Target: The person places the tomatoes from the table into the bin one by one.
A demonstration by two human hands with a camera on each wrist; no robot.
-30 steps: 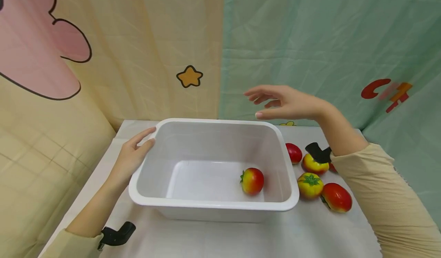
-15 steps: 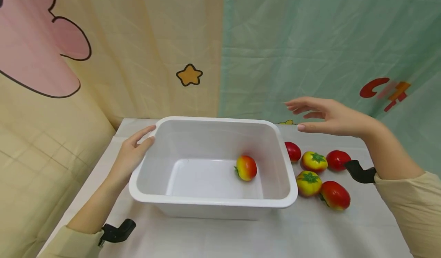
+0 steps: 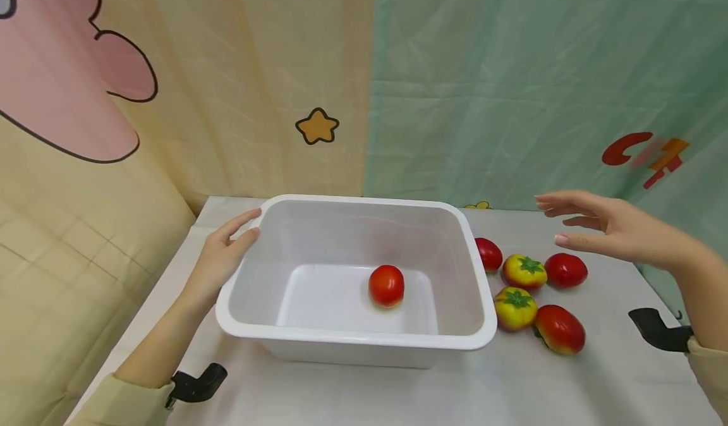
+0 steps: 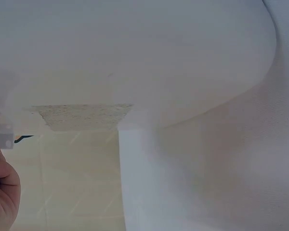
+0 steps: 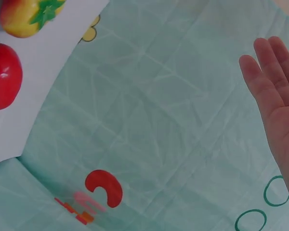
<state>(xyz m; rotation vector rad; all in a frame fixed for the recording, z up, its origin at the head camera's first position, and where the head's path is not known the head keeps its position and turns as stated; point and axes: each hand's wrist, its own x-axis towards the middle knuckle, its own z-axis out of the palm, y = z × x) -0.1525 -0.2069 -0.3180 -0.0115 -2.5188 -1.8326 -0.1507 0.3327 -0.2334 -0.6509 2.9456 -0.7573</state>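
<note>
In the head view a white plastic basin (image 3: 352,335) stands on the table. My left hand (image 3: 218,255) grips its left rim, thumb at the edge; the other fingers are partly hidden. The left wrist view catches part of that hand (image 4: 2,192) beside the blurred underside of the basin (image 4: 149,53). One red tomato (image 3: 387,286) lies on the basin floor, right of centre. My right hand (image 3: 603,227) hovers above the table's back right, fingers loosely extended and holding nothing. Below it lies a red tomato (image 3: 565,270); the right wrist view shows the hand (image 5: 277,91) apart from everything.
Right of the basin lie a yellow tomato with green calyx (image 3: 524,272), another yellow one (image 3: 515,309), a red-yellow one (image 3: 560,329) and a red one (image 3: 488,255) partly behind the rim. A printed curtain (image 3: 432,97) hangs behind the white-covered table (image 3: 318,394).
My right hand has moved right and down, away from above the basin. Inside, the tomato has rolled left and turned its red side up. My left hand stays on the rim.
</note>
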